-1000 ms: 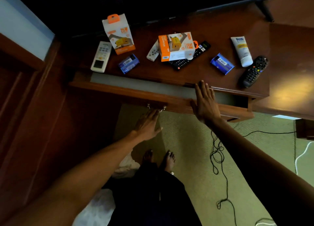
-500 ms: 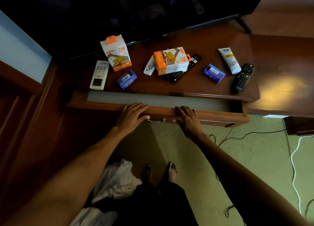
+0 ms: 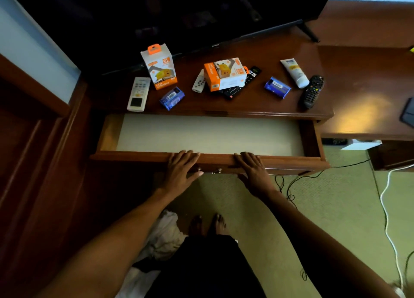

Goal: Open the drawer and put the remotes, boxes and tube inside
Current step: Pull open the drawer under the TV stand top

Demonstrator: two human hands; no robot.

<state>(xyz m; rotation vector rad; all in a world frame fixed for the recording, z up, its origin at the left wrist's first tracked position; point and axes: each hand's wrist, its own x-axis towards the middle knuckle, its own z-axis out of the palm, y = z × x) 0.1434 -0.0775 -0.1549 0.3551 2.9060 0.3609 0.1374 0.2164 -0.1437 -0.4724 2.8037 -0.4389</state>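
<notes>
Below the desktop (image 3: 224, 106), the drawer front (image 3: 291, 161) lies under the fingers (image 3: 186, 156).

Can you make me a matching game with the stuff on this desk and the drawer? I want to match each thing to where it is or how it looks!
Things:
1. drawer
2. white tube
3. orange box on the left
4. white remote with a screen

Clues:
A. stands upright
B. leftmost thing on the desk top
C. pulled open
D. lies beside the black remote, far right

Pairs: 1-C, 2-D, 3-A, 4-B.
</notes>
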